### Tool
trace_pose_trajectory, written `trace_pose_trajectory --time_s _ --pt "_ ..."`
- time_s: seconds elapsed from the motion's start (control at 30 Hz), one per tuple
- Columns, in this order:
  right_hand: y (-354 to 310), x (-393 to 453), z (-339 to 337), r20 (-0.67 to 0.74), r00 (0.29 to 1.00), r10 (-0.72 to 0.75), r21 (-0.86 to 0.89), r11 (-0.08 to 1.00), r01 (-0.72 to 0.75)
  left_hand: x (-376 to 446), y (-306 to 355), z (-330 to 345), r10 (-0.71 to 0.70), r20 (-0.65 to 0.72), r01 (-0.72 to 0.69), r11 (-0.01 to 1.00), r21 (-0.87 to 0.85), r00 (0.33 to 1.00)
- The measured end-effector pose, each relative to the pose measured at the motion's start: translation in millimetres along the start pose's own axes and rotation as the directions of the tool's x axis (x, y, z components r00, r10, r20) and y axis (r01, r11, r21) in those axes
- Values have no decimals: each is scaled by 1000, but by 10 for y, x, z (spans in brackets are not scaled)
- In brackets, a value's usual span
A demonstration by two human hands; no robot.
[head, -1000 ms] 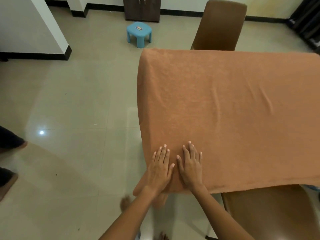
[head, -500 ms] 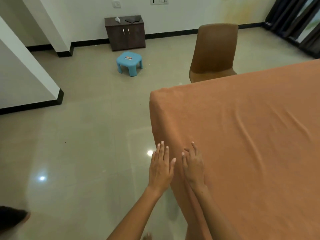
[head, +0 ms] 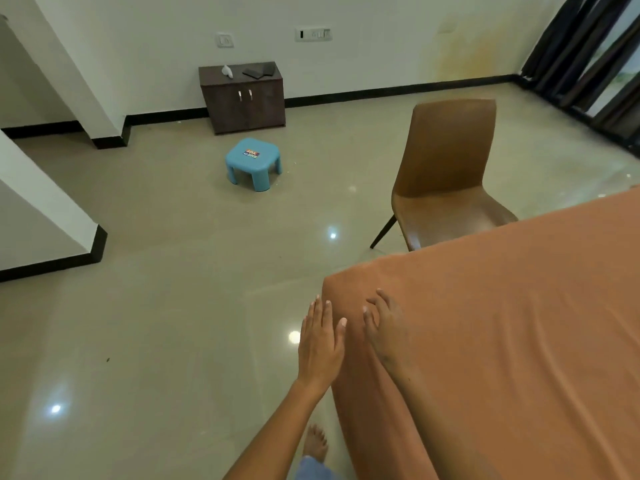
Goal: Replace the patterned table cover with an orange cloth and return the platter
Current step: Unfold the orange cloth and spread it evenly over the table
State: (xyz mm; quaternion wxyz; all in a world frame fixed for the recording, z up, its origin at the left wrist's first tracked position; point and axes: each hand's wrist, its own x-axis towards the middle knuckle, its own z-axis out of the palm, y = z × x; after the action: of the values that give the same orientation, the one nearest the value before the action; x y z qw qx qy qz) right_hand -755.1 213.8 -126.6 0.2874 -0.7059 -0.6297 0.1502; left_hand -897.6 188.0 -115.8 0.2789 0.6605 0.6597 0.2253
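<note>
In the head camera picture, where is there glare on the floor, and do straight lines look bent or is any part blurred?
Head view: the glossy floor shows bright lamp reflections, one near the left hand, one beside the brown chair, one at lower left. Wide-angle distortion bows the baseboards and tilts the walls. The right hand on the orange cloth looks slightly motion-blurred; the blue stool is sharp.

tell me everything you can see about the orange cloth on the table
The orange cloth is a plain, matte, towel-like fabric spread over the table, hiding its top and hanging down over the near corner and sides. Long shallow wrinkles cross it. The right hand lies on it near the corner; the left hand is open at its hanging edge. Nothing stands on the visible part.
</note>
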Motion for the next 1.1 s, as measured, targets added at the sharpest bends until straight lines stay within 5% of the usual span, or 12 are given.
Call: trace_pose_trajectory --time_s 0.27,0.53,0.73,0.9,1.1 --pt "-210 1040 445 444 890 -106 -137 973 184 827 -287 -86 -13 130 25 996 -90 991" --pt "8 943 354 269 943 -194 -188 950 249 1263 -559 39 -120 298 172 972 -157 947" --pt "-71 1056 542 431 891 -142 -173 956 236 1282 -568 114 -80 408 191 951 -241 910" --pt "-165 1172 491 264 927 -266 -184 930 319 1212 -544 84 -69 393 230 896 -380 917" --pt "-187 1082 385 236 949 -211 -196 946 259 1228 -516 107 78 348 27 957 -288 934"
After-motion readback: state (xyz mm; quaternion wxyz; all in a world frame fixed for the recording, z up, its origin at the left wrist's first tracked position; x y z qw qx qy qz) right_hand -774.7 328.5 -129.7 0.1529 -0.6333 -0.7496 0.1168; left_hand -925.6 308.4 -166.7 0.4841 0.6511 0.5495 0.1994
